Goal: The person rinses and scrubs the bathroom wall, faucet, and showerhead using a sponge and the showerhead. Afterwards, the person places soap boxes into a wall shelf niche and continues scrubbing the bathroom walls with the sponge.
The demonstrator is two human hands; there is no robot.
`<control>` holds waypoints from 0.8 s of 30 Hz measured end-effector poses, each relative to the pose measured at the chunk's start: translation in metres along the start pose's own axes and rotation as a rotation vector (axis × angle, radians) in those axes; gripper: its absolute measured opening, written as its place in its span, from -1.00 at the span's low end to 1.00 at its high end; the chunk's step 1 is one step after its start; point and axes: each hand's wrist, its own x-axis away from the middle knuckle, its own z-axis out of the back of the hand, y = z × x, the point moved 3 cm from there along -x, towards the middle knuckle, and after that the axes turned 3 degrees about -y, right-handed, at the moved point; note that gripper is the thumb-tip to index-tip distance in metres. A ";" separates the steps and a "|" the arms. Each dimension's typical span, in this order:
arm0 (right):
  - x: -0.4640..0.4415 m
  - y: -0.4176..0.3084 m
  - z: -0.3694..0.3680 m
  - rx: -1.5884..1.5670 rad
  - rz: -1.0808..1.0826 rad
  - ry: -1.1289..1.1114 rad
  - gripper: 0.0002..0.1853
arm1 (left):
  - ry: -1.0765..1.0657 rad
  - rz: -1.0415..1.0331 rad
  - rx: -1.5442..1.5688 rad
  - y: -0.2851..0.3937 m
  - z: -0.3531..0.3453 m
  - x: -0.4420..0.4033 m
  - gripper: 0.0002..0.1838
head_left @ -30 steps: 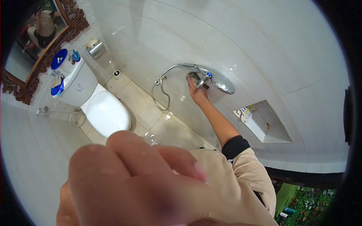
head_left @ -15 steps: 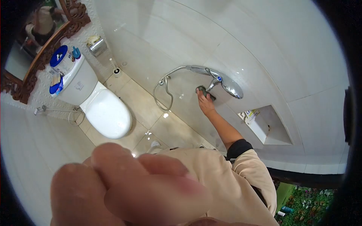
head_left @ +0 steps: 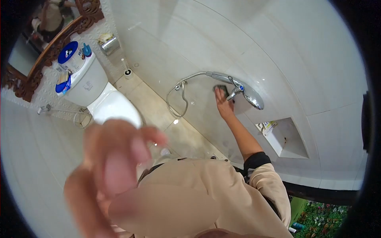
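Note:
My right hand (head_left: pixel 225 106) presses a dark sponge (head_left: pixel 221 90) against the tiled wall, its fingers over the pad. Just right of that hand is the chrome shower mixer tap (head_left: pixel 237 90), with the hand shower (head_left: pixel 220 76) resting above it. The metal hose (head_left: pixel 168 102) loops down on the left. Close to the camera, my left hand (head_left: pixel 115 166) is raised and blurred. Its fingers are loosely bent and apart, and nothing shows in them. It covers part of the white toilet (head_left: pixel 117 105).
A recessed wall niche (head_left: pixel 293 137) holds a packet (head_left: pixel 270 127). On the toilet tank stand a blue-lidded tub (head_left: pixel 71 57) and a blue packet (head_left: pixel 63 84). A toilet brush (head_left: pixel 127 72) stands in the corner, below a paper holder (head_left: pixel 109 45). A carved mirror frame (head_left: pixel 55 47) hangs at upper left.
My right hand and the sponge have shifted slightly up and right, closer behind the tap. My left hand has drawn back from the camera and its fingers have spread. The view has shifted slightly.

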 end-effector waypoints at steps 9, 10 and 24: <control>-0.080 -0.028 0.027 -0.030 -0.094 0.167 -0.45 | 0.479 0.673 0.430 -0.129 0.002 0.110 -0.38; -0.077 -0.033 0.024 -0.051 -0.060 0.164 -0.46 | 0.466 0.762 0.402 -0.143 0.000 0.126 -0.41; -0.115 -0.034 0.027 -0.189 -0.246 0.290 -0.49 | 0.305 1.268 0.077 -0.229 -0.020 0.220 -0.54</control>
